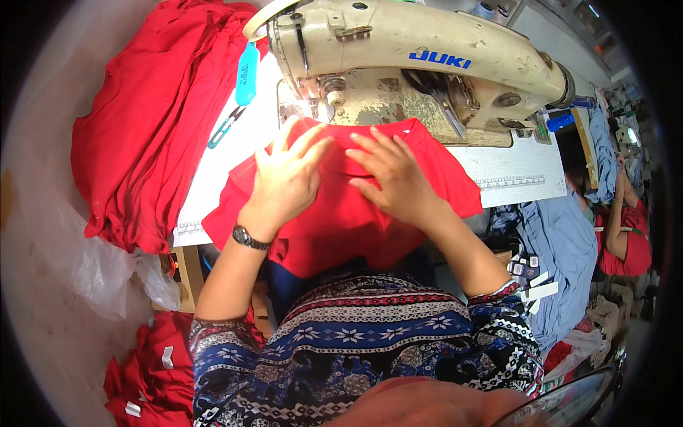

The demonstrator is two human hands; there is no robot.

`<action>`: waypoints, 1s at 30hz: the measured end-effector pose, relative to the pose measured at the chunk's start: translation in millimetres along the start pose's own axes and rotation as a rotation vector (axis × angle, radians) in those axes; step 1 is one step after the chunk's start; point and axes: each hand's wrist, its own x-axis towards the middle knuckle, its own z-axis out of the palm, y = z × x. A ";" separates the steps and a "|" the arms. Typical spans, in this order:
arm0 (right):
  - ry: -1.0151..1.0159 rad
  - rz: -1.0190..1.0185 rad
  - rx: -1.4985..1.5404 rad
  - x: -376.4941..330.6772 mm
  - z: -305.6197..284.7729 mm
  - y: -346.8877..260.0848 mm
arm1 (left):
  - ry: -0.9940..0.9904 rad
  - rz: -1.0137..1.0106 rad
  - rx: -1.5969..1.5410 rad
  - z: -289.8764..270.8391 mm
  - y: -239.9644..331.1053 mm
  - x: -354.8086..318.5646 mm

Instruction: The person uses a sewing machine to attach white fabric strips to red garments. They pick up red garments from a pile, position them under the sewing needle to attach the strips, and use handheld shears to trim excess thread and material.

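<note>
A red garment [348, 228] lies over the front of the white sewing table and hangs down toward my lap. My left hand [284, 178] rests on its left part, fingers stretched toward the needle area of the sewing machine [384, 35]. On the garment's right part lies my right hand [395, 178], its fingers spread near the far edge. Both palms press down on the cloth, and neither hand grips it visibly. The garment's far edge reaches the machine bed [388, 107], just in front of the lit presser foot area.
Thread snips [226, 128] lie left of the machine, below a blue hanging tag [247, 75]. Black scissors [441, 103] rest on the bed. Red cloth [149, 121] is heaped at the left, blue-grey cloth [565, 263] at the right. A co-worker in red [626, 235] sits far right.
</note>
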 end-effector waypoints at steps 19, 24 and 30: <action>-0.405 0.268 1.004 -87.7 -49.6 5.5 | 0.048 -0.058 -0.511 -47.6 -7.6 -54.0; -0.450 0.968 0.957 -198.9 7.3 45.1 | -0.713 -0.575 -1.489 -20.8 -6.6 -160.7; 0.066 0.847 1.339 -170.8 76.1 42.3 | -0.227 -1.009 -1.071 72.2 -20.5 -207.6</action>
